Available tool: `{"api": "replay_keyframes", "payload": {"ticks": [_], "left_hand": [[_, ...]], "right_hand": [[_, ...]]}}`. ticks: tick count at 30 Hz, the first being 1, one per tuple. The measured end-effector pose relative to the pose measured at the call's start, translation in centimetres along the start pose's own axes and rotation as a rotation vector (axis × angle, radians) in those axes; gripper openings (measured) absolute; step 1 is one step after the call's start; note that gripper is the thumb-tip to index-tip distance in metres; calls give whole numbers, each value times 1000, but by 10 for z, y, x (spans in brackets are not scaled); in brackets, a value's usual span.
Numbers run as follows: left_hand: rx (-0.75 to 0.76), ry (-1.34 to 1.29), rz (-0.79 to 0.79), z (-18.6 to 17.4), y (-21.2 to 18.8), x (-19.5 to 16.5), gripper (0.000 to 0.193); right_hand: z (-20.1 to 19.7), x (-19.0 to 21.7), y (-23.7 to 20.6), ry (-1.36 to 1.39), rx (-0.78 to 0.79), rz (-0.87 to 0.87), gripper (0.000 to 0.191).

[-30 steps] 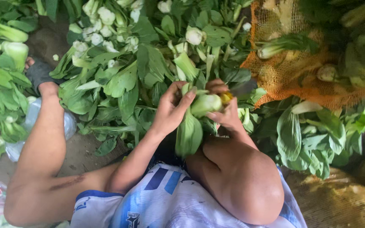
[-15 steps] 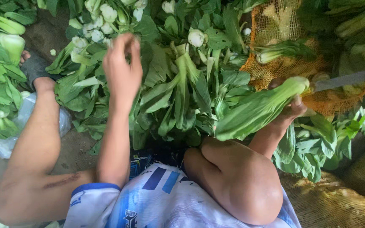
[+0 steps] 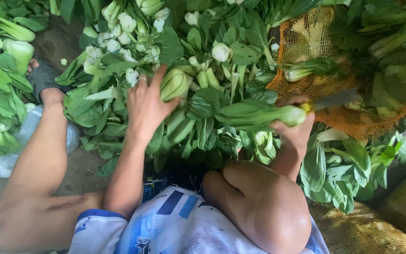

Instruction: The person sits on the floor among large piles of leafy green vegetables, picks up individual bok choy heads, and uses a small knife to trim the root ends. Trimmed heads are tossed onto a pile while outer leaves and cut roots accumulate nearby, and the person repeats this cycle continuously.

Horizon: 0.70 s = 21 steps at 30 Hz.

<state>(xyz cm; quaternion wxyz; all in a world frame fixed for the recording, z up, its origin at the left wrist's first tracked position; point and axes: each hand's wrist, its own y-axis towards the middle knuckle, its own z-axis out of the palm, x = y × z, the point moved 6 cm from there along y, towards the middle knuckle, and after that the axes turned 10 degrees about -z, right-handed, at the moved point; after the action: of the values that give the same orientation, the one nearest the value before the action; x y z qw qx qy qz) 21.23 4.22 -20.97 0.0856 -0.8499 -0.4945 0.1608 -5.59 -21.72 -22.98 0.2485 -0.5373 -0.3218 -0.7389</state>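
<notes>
Bok choy (image 3: 259, 115) in right hand (image 3: 294, 129) w/ knife (image 3: 330, 99), left hand (image 3: 146, 106) on pile (image 3: 203, 70)

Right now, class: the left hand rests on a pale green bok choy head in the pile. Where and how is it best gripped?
Probably round the thick pale stalk base, coming from above as the left hand does: the bulb is firm and rounded, lies exposed on top, while the dark green leaves are floppy.
</notes>
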Motion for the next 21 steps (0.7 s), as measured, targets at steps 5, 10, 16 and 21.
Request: {"api": "replay_keyframes", "payload": {"ticks": [5,10,16,21], "left_hand": [[-162,-636,211,-44,-32,-1,65],[14,-1106,290,-22,-41,-9,81],[-36,-934,264,-7,-53,-28,92],[-132,-779,311,-5,-56,-33,90]], "right_hand": [[49,25,22,-154,273,-34,58],[110,43,37,-634,534,-137,49],[159,65,47,-882,731,-239,47],[170,61,49,-980,811,-247,44]]}}
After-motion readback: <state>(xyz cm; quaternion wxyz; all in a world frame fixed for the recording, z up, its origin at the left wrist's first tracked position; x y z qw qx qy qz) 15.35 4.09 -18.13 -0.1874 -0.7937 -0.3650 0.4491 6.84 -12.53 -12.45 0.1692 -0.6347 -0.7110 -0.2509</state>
